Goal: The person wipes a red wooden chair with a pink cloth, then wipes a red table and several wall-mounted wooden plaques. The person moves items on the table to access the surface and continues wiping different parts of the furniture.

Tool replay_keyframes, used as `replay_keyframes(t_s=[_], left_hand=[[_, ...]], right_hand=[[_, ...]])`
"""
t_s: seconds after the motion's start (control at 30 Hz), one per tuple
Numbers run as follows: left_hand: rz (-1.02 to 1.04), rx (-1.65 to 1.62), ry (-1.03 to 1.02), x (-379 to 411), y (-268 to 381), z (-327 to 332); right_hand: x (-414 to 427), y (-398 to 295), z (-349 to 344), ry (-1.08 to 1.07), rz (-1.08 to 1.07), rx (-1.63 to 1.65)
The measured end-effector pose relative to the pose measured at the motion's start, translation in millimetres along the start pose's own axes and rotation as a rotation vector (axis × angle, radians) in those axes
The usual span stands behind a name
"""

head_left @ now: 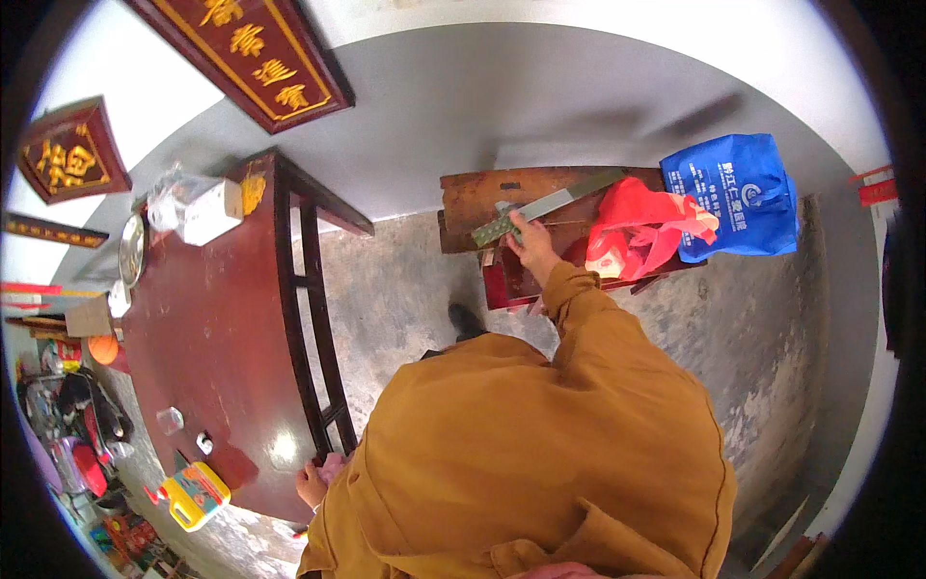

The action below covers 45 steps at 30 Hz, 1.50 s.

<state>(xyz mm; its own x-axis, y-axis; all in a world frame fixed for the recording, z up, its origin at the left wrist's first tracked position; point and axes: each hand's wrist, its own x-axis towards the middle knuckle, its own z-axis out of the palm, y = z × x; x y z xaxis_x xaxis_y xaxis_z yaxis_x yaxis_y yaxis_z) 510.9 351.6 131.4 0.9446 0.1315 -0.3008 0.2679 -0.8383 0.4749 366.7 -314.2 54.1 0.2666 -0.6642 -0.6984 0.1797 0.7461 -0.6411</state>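
My right hand (534, 247) reaches over a wooden bench (470, 194) by the wall. Its fingers are closed around the near part of a long, flat green object (494, 231), dotted at this end and plain grey-green further along. What the object is I cannot tell. Just right of it on the bench lies a crumpled red plastic bag (628, 230). Low on the left, my left hand (311, 486) grips a pink cloth (333, 467) beside the edge of the dark red table (217, 318). My sleeve partly covers that hand.
A blue bag (734, 199) with writing stands at the bench's right end. The table carries a white box (211, 213), a metal tray (132, 250), a small glass (171, 420) and a yellow jug (199, 496). Framed signs hang above. Bare concrete floor (383, 289) separates table and bench.
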Motion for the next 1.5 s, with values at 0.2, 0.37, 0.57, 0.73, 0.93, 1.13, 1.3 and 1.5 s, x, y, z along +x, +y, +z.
replay_keyframes(t_s=[0.2, 0.37, 0.57, 0.73, 0.93, 1.13, 1.3, 1.5], left_hand=[[-0.152, 0.169, 0.032, -11.2, -14.8, 6.0], [-0.161, 0.311, 0.152, -25.9, 11.3, -1.1], [-0.339, 0.169, 0.295, -41.2, 67.0, 4.8], [-0.389, 0.167, 0.286, -48.4, 65.2, 10.5], [-0.341, 0.084, 0.305, -49.3, 81.9, 7.8], [-0.303, 0.017, 0.33, -55.4, 75.1, 6.3], [-0.297, -0.088, 0.339, -49.4, 70.1, 8.9], [-0.273, -0.308, 0.375, -54.2, 54.9, 1.9]], right_hand=[[58.4, -40.1, 3.7, 0.073, -0.31, -0.556], [75.0, -50.2, -38.6, -0.243, -0.938, -1.243], [120.9, -62.8, -43.4, 0.007, 0.35, -0.055], [99.4, -82.4, -28.9, 0.106, 0.363, -0.397], [91.5, -81.9, 8.4, -0.035, 0.213, -0.866], [77.3, -42.7, 85.6, -0.53, -0.027, -1.559], [54.3, 41.3, 186.7, -1.292, -0.219, -1.848], [-132.9, 167.1, 257.8, -1.838, -0.421, -1.763]])
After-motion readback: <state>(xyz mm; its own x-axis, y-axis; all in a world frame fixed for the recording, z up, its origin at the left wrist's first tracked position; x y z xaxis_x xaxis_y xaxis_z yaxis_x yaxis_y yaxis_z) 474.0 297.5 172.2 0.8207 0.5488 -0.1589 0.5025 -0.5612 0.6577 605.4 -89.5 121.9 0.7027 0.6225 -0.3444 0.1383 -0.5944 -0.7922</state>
